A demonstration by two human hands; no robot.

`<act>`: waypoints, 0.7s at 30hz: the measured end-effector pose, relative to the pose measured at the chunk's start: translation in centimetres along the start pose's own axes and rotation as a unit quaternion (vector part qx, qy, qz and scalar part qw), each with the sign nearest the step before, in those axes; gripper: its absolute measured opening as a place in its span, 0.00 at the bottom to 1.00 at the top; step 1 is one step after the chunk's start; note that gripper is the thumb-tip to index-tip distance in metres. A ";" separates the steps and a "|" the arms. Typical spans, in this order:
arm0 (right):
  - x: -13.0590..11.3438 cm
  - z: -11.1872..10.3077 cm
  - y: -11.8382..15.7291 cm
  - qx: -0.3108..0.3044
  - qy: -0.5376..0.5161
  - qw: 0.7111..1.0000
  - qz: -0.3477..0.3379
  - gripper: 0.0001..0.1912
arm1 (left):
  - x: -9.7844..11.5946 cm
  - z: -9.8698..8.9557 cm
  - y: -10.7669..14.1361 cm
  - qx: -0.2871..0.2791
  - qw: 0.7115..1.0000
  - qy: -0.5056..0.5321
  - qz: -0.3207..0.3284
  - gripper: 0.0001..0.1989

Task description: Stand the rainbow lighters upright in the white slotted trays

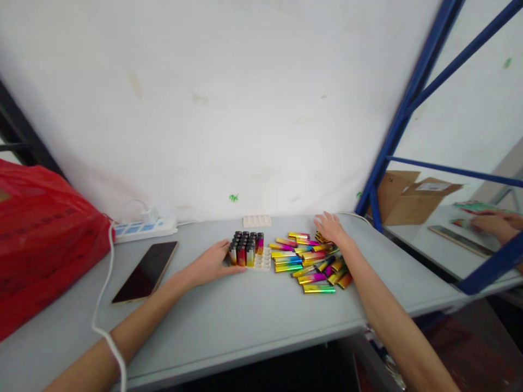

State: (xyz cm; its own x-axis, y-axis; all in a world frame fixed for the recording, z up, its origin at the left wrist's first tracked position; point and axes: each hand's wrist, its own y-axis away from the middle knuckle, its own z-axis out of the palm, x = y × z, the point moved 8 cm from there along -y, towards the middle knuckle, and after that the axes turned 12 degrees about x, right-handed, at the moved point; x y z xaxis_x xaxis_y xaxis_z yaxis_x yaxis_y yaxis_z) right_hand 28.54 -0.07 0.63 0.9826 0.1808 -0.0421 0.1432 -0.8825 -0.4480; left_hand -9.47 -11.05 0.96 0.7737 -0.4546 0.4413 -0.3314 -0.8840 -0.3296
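A white slotted tray holds several upright lighters with black tops on its left part; the slots at its right end are bare. My left hand rests at the tray's left side, fingers and thumb spread around its corner. To the right lies a loose pile of shiny multicoloured lighters, in yellow, pink, blue and green. My right hand is over the back right of this pile, fingers apart, with nothing visible in it.
A second white tray lies against the wall. On the left are a phone, a power strip, a white cable and a red bag. Blue shelf posts, a cardboard box and another person's hands are on the right.
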 end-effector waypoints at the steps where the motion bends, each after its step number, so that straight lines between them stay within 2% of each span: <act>1: 0.4 0.8 0.0 -0.029 0.004 1.000 0.006 0.20 | -0.1 0.0 0.0 0.000 1.000 0.000 0.000 0.36; 3: 0.6 1.7 0.0 -0.058 0.006 0.998 0.020 0.19 | -0.1 0.1 -0.1 0.002 1.000 0.000 0.005 0.37; 5: 0.1 1.9 -0.2 -0.061 0.006 0.998 0.024 0.19 | -0.1 0.1 -0.1 0.003 1.000 -0.001 0.010 0.36; 11: -1.7 1.4 -0.4 -0.047 -0.014 0.999 0.004 0.20 | -0.4 0.1 0.0 0.006 1.000 0.011 -0.003 0.37; 16: -1.1 1.3 -0.1 -0.040 -0.032 0.997 0.050 0.22 | -0.5 0.4 0.1 -0.008 1.000 0.004 0.001 0.37; 21: -1.4 0.3 -0.1 0.042 -0.114 0.990 0.070 0.27 | -0.7 0.4 0.1 -0.004 1.000 0.004 -0.004 0.38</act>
State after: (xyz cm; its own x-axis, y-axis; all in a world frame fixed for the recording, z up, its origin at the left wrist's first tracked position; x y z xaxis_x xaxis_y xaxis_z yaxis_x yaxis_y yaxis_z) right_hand 27.16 -0.09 0.51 0.9386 0.1607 -0.3054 -0.0129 -0.8680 -0.4963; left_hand -9.79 -10.80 0.26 0.7714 -0.4493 0.4506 -0.3299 -0.8880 -0.3205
